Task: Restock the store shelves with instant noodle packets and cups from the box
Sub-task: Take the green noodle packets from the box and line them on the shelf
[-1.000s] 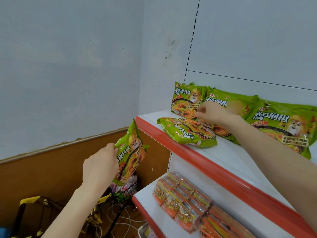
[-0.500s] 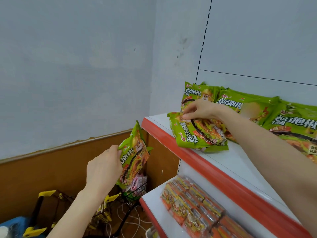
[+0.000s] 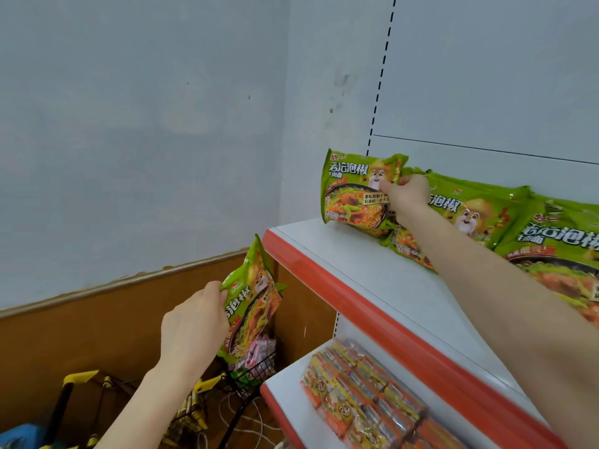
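Observation:
My right hand pinches the right edge of a green instant noodle packet, which stands upright at the far left of the top shelf. More green packets lean against the shelf's back panel to its right. My left hand grips a second green packet in the air, left of and below the shelf's red front edge.
The lower shelf carries rows of orange and yellow noodle packs. On the floor at the lower left stand a black wire basket and a yellow-and-black cart. A wall closes off the left side.
My right hand has lifted the packet that lay flat on the top shelf and stood it upright at the shelf's left end. My left hand still holds its packet in about the same place.

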{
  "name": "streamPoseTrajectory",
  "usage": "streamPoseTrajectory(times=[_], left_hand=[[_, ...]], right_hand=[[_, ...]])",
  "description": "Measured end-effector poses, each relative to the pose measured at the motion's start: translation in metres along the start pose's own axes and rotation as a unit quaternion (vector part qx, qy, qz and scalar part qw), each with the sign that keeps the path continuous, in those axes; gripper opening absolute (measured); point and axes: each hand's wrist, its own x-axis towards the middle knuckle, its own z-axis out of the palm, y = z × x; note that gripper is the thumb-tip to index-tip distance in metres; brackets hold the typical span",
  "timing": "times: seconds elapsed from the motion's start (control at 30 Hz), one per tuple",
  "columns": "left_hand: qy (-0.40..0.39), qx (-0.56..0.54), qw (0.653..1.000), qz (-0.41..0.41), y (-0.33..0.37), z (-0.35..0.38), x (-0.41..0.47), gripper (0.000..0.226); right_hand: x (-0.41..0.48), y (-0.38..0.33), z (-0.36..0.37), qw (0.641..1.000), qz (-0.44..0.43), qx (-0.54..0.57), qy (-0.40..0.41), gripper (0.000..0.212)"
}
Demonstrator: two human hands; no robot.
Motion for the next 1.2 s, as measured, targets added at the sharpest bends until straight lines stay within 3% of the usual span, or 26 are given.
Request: streamPoseTrajectory(times=[0.17,0.3,0.57,0.77,0.9,1.03,1.2], left_hand=[[0.0,-0.002,1.0,-0.001,-0.004,0.001,0.004,0.018],[0.011,-0.008,1.0,0.015,-0.006,0.002,0.006,0.012],[0.025,-0.016,0.999,0.023,-0.012,0.0,0.008,0.01],[0.068,-0.025,0.997,0.035,-0.023,-0.014,0.009,0.015],[0.12,-0.056,0.99,0.044,-0.027,-0.029,0.011,0.02],[0.138,-0.123,0.981,0.054,-0.028,-0.05,0.017,0.029],[0.138,-0.245,0.958,0.061,-0.019,-0.072,0.022,0.027]], right_hand=[[-0.004,0.017,0.013,0.994,-0.02,-0.107,0.032,0.027],[-0.007,0.024,0.013,0.982,-0.066,-0.175,0.025,0.013],[-0.012,0.022,0.003,0.975,-0.09,-0.202,0.0,0.052],[-0.021,0.008,-0.008,0.959,-0.117,-0.259,0.0,0.049],[-0.034,-0.006,-0.016,0.925,-0.207,-0.317,0.03,0.044],[-0.056,-0.025,-0.011,0.929,-0.294,-0.223,-0.036,0.038],[-0.106,-0.062,-0.002,0.911,-0.333,-0.135,-0.201,0.026]])
